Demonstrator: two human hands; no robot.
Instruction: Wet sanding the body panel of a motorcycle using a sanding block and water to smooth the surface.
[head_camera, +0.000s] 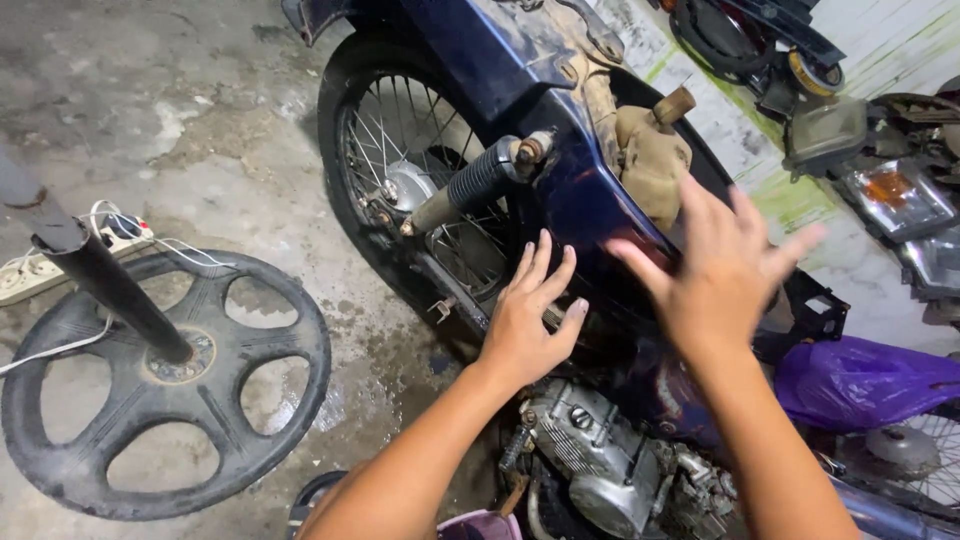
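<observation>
A dark blue motorcycle (520, 70) lies on its side on the concrete floor, its spoked rear wheel (400, 170) and shock absorber (470, 185) facing up. My left hand (530, 315) rests flat, fingers apart, on the blue side panel (590, 215) just below the shock. Blurred and with spread fingers, my right hand (720, 265) hovers over the same panel near a tan plastic tank (650, 160). Neither hand holds anything. The silver engine (600, 455) sits below my forearms.
A round black stand base (150, 380) with a dark pole (100, 280) stands at the left, next to a white power strip (40, 270) with cables. A purple plastic bag (860, 385) lies at the right. Headlight parts (895, 195) rest by the wall.
</observation>
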